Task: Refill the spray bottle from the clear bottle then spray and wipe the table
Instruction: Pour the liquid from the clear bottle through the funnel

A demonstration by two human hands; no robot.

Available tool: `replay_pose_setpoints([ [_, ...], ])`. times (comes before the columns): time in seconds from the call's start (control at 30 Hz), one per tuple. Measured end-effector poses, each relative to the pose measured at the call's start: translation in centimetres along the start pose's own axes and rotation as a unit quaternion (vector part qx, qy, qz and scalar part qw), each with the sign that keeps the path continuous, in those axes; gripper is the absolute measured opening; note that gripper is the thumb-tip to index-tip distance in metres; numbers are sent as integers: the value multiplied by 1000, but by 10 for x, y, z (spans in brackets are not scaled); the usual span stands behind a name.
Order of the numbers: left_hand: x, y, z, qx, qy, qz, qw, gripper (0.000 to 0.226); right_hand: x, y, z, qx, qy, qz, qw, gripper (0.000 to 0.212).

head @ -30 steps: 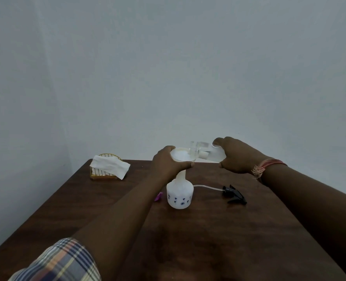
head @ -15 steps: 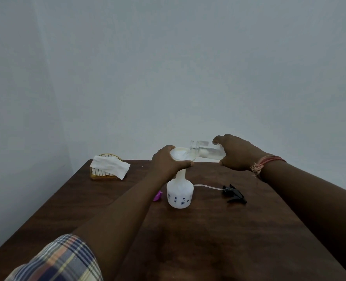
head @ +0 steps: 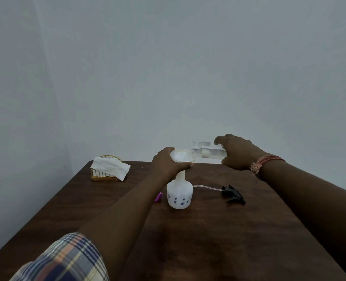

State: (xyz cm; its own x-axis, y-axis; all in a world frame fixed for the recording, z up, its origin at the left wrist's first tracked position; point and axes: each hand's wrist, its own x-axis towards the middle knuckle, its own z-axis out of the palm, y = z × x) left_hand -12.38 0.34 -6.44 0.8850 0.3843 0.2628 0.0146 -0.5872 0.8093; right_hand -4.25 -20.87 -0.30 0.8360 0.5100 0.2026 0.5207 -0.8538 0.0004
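Room: pale grey wall behind a dark wooden table [head: 208,240], seen from the head view.
Spray bottle: white spray bottle [head: 179,194] with small blue flowers stands upright near the middle of the table, its top off.
Funnel: white funnel [head: 182,156] sits with its stem in the bottle's neck.
Left hand: left hand [head: 166,162] curls its grip round the funnel's rim, thumb along the near edge.
Right hand: right hand [head: 237,152] grasps the clear bottle [head: 206,152] by its base end; a thread band [head: 265,162] circles the wrist.
Clear bottle: held above the table's far edge, lying nearly level, its mouth just beside the funnel's right rim; whether they touch cannot be told.
Spray head: black spray head [head: 233,194] lies on the table right of the spray bottle, its clear tube reaching toward it.
Tissue: white tissue [head: 110,168] is draped over a gold wire basket [head: 99,176] at the far left corner.
Purple item: small purple thing [head: 158,197] lies just left of the spray bottle, partly hidden by the forearm.
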Motion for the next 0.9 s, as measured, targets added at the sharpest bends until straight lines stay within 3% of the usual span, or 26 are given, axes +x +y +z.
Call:
replay_pose_setpoints([
  [0.9,4,2,2,21,15,-3,1000,92,6,-6,-5,-48,34,-17,998,61],
])
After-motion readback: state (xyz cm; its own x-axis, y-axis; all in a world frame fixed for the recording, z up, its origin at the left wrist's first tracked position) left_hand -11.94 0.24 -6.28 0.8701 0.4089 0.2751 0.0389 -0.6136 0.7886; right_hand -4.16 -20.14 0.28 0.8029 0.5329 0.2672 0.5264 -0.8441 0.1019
